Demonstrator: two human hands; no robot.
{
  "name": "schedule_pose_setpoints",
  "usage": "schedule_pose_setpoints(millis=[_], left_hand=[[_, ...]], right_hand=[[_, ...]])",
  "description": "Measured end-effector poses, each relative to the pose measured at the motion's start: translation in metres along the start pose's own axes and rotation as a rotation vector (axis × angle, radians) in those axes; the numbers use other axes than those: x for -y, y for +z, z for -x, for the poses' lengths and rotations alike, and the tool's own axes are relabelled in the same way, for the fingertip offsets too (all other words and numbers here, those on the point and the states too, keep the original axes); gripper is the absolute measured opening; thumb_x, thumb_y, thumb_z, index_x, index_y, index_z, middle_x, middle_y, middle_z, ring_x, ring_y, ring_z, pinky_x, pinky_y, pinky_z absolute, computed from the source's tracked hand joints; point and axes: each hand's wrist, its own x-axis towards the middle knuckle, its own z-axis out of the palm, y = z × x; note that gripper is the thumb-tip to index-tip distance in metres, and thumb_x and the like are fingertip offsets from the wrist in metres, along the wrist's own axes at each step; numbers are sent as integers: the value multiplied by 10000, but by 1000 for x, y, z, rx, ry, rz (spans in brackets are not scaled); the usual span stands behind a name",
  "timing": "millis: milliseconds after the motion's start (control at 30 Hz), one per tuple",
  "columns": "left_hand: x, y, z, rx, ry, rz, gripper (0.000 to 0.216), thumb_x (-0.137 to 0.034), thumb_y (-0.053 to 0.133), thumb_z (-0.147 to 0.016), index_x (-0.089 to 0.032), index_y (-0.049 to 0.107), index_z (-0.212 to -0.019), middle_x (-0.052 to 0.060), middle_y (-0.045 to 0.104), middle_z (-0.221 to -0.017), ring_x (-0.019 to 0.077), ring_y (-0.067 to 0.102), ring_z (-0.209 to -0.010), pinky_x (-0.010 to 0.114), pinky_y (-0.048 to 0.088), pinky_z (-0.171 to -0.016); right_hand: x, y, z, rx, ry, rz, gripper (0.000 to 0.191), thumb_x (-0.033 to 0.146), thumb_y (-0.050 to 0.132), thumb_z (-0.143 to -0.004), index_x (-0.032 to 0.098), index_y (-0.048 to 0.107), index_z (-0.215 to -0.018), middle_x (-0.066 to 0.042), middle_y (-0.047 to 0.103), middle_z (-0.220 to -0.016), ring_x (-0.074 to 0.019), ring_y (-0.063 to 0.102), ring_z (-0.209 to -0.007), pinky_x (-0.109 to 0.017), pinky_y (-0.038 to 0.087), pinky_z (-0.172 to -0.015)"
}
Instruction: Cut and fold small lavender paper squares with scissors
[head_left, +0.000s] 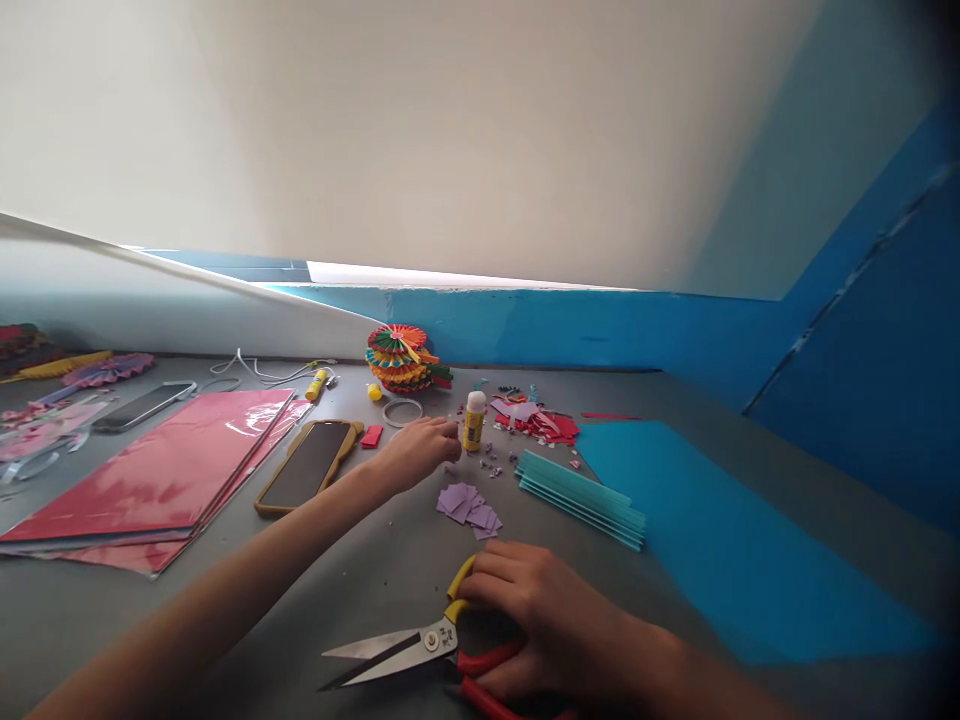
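My right hand is wrapped round the handles of a pair of scissors, one yellow and one red, with the blades parted and pointing left. My left hand reaches out over the table, its fingers curled down just left of an uncapped glue stick that stands upright. What its fingertips hold, if anything, is hidden. Small purple paper squares lie in a loose pile between the two hands. To their right rests a pleated teal paper strip.
Red and pink sheets and a phone in a yellow case lie left. A blue sheet covers the right side. Paper scraps and a stack of pleated paper rosettes are farther back, near the blue wall.
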Motion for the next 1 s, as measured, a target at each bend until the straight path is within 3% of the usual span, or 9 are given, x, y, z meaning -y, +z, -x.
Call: schedule_pose_setpoints(millis=[133, 300, 500, 700, 833, 1000], left_hand=[[3, -9, 2, -29, -19, 7, 254, -177, 442, -959, -228, 662, -1075, 36, 651, -1006, 149, 583, -884, 256, 389, -741], [4, -18, 7, 9, -8, -52, 114, -185, 602, -871, -176, 714, -846, 70, 661, -935, 229, 526, -959, 333, 335, -793], [1, -7, 3, 17, 31, -44, 176, -130, 563, -882, -159, 692, -766, 76, 655, -924, 215, 511, -932, 336, 328, -792], [0, 5, -11, -40, -31, 64, 183, -219, 525, -918, -185, 701, -878, 70, 649, -985, 218, 542, -959, 329, 381, -799], [3, -1, -5, -83, -119, 164, 281, -157, 390, -964, -165, 664, -1025, 99, 632, -1062, 183, 581, -956, 288, 433, -807], [5, -6, 13, 36, -96, 279, 145, -167, 568, -877, -174, 675, -976, 38, 694, -838, 156, 642, -765, 227, 463, -673]], right_hand=[[1, 2, 1, -6, 19, -27, 455, 400, 783, -702, 186, 625, -1072, -28, 671, -990, -187, 578, -884, -270, 429, -782], [3, 4, 0, -11, 23, -13, 432, 399, 766, -714, 176, 627, -1056, -56, 671, -978, -208, 583, -877, -282, 436, -755], [1, 8, 0, -23, 19, 9, 446, 447, 763, -705, 176, 626, -1032, -39, 670, -968, -198, 569, -856, -282, 427, -738], [-1, 13, 0, -34, 20, 0, 446, 460, 738, -730, 171, 617, -1048, -54, 661, -967, -214, 567, -864, -293, 427, -761], [2, 13, 1, -29, 26, -61, 494, 440, 752, -723, 161, 605, -1103, -76, 643, -1032, -226, 574, -926, -289, 448, -811], [7, 6, 2, 45, 44, -114, 496, 478, 690, -787, 174, 599, -1169, -88, 610, -1079, -204, 596, -928, -257, 482, -808]])
